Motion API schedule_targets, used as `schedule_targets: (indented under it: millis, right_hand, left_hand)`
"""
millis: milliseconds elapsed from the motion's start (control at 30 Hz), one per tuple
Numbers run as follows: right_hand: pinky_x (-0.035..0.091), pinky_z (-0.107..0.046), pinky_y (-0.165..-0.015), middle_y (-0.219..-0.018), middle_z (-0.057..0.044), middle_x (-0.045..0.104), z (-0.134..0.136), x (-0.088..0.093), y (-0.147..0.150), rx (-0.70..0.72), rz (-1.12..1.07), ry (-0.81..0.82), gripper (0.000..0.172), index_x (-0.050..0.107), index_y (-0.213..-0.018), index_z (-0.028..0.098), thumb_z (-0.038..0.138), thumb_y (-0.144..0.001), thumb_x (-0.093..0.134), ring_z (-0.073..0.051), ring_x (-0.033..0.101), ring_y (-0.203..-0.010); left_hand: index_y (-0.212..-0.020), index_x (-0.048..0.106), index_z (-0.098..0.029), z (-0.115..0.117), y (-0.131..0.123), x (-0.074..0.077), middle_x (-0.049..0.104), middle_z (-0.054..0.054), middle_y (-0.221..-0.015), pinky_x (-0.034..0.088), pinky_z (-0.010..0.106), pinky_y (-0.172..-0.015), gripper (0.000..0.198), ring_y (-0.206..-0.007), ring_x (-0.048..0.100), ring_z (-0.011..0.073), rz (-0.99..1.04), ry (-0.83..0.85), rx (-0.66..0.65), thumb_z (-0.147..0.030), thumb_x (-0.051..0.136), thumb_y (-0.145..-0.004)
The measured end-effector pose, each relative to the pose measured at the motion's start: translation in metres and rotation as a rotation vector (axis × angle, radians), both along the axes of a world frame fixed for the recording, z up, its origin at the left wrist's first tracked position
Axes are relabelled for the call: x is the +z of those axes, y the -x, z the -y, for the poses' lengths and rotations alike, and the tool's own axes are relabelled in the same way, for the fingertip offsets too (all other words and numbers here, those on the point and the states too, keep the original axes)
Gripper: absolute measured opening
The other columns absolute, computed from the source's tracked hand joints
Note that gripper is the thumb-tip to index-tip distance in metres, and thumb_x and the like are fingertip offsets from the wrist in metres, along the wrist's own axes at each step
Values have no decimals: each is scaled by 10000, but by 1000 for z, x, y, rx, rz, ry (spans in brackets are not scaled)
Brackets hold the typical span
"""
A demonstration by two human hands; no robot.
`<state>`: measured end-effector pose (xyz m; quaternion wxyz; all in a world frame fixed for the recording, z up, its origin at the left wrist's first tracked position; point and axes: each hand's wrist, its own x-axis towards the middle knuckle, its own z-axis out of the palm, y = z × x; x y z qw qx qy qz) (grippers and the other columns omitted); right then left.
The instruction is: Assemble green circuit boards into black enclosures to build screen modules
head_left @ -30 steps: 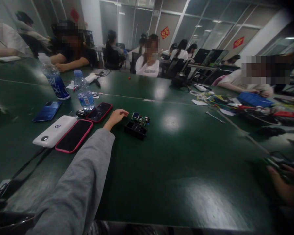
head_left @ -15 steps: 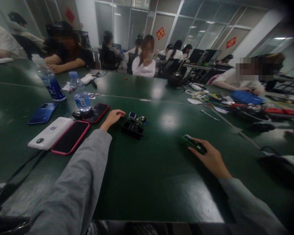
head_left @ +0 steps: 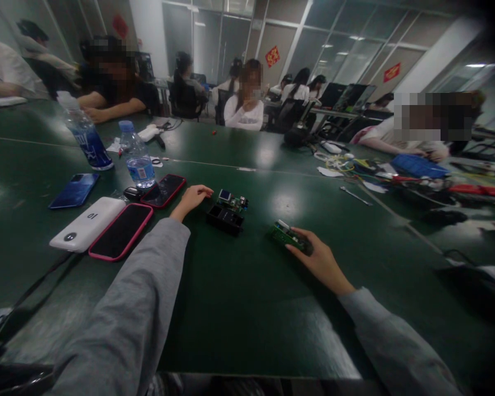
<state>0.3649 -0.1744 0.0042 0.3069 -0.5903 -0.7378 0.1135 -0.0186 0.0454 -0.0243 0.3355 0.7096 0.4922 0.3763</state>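
My right hand grips a green circuit board by its right end, thumb along the near side and fingers on the far side. It holds the board low over the green table. On the tabletop to its left lies a black open-topped plastic case. A second circuit board with a small screen is just behind the case, touching or very close to it. My left hand rests left of these two, fingers loosely stretched toward the screen, with nothing in it.
Several phones, including one in a pink case, a white power bank and a water bottle stand or lie at left. Tangled cables, a blue tray and a wrench are at right. Several people sit around.
My right hand has moved left with the circuit board, bringing it closer to the black case. My left hand stays in about the same place.
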Motion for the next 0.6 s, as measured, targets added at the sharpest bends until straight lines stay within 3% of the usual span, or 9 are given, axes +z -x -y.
schedule_targets:
  millis: [133,333,600]
  right_hand:
    - [487,-437,-935,-1201,-93,609,-3,2,-2,-67,-64,36,520,557,-1259,232,582,-875,555,-267,595,-1071]
    - [446,-463,-948,-1083,-102,643,-18,-15,-22,-226,-119,-15,550,637,-1078,210,662,-917,368,-276,574,-1051]
    - [465,-429,-926,-1209,-123,591,-14,-10,-12,-175,-33,-58,642,514,-1304,205,635,-831,577,-280,575,-1078]
  left_hand:
    - [-1003,726,-181,-3,1,-3,754,56,-962,509,311,-894,274,-906,698,154,-12,-4,2,-136,526,-821]
    - [-1006,722,-179,-5,3,-5,751,59,-976,505,329,-905,260,-908,695,157,-15,-9,0,-167,527,-835]
    - [-1004,728,-193,1,1,0,751,49,-990,499,322,-918,266,-935,688,161,-41,-11,18,-157,530,-828]
